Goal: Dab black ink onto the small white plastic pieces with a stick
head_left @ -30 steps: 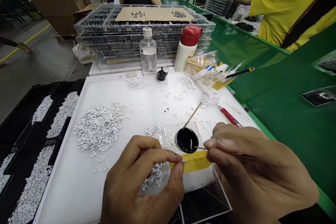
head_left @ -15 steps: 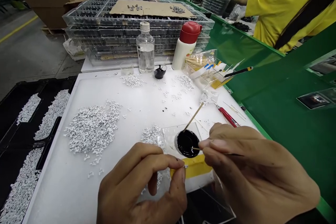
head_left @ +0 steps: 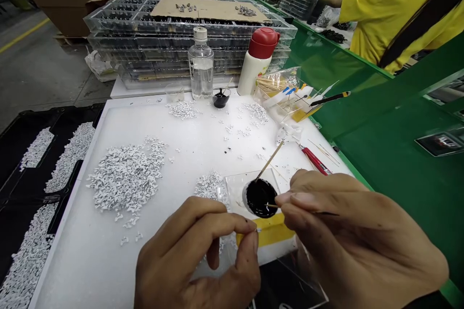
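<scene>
Toward the white surface's (head_left: 108,265) near edge, we pinch a tiny white part (head_left: 258,230) (left hand (head_left: 170,256)) and thin wooden stick (head_left: 271,206) (right hand (head_left: 366,236)), apparently dipping in glossy black liquid (head_left: 258,195), calling next for steady lifting.

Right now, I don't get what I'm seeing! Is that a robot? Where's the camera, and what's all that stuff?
No robot here, just a person's bare left hand and right hand. The camera is worn on their head, looking forward and down. The left hand pinches a tiny piece. The right hand holds a thin stick, its tip at a cup of black liquid; I can't tell whether it touches. On the white table lie a big pile of little white pieces and a red tool. Farther back stand a clear bottle and a red-topped flask.
</scene>
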The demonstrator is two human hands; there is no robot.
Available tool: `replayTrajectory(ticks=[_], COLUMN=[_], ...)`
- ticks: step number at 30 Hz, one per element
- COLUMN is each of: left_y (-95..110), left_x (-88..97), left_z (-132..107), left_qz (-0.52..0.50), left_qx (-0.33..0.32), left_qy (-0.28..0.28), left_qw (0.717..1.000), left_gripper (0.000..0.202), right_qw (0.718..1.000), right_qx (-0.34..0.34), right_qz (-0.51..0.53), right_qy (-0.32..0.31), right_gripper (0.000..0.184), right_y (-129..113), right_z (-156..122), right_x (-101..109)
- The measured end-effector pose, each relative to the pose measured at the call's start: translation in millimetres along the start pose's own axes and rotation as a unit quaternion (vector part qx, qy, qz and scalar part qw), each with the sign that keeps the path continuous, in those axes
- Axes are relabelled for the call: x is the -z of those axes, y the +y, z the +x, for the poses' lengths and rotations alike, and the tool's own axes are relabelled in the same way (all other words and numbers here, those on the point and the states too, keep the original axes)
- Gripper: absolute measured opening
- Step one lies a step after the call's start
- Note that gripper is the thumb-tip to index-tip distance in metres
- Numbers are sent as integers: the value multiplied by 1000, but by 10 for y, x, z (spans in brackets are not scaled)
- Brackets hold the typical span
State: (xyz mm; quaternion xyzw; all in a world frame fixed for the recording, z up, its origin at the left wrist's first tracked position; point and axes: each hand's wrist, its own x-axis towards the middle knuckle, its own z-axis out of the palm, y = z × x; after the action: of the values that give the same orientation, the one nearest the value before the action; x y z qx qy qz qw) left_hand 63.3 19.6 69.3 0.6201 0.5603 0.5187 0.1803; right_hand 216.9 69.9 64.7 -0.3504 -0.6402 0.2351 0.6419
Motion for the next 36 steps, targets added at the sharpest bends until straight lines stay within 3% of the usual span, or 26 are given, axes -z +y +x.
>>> replayTrajectory(ticks=[4, 9, 13, 22, 36], left_y=[7, -12, -8, -15, -17], left_x=[27, 18, 14, 35, 32], left_z=[7, 2, -9, 53, 37], left_qz=[9, 1, -4, -3, 0], left_qx=[6, 0, 4, -32, -37], left_qy=[-19, -17, -18, -23, -20], left_qw=[1000, 1000, 1000, 999, 999], left_gripper=[16, 17, 16, 20, 17], right_qw=[999, 991, 987, 982, 981], right_qx=[32, 25, 36, 38, 49], right_qz=[0, 25, 30, 89, 73], right_qy=[-14, -126, -157, -159, -173], right_gripper=[28, 38, 25, 22, 21], right_y=[17, -17, -46, -86, -56], right_z=[21, 62, 107, 157, 149], right_x=[83, 260, 277, 176, 174])
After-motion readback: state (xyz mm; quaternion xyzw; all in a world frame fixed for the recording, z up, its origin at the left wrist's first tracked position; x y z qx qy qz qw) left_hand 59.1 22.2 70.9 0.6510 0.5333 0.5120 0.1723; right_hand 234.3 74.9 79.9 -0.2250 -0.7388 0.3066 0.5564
